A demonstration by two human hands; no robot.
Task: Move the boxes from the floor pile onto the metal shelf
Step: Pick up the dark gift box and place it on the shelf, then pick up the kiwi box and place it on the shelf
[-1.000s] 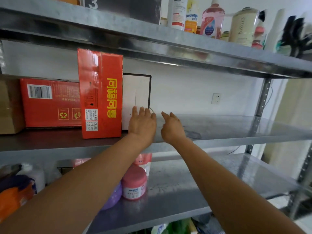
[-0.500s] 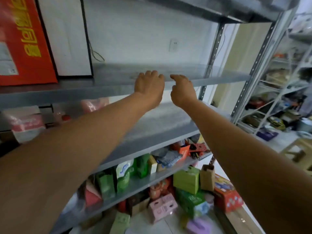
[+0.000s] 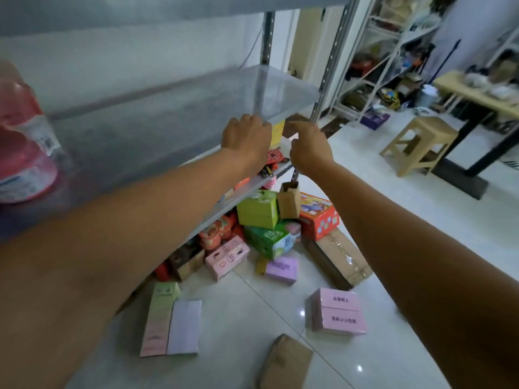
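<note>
**Shiny and dull**

The metal shelf is grey, smooth and dull. The floor is white tile, shiny and smooth. The long brown box is plain cardboard with shiny tape. The stool is pale wood.

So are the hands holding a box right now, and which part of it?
No, nothing is held. The left hand and right hand are both empty near the metal shelf; the boxes lie on the floor below.

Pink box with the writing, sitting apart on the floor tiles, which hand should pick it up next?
Right, probably. Both hands are empty, but the pink box lies nearer the right forearm, so the right hand can drop toward it. The left hand would have to cross over.
</note>
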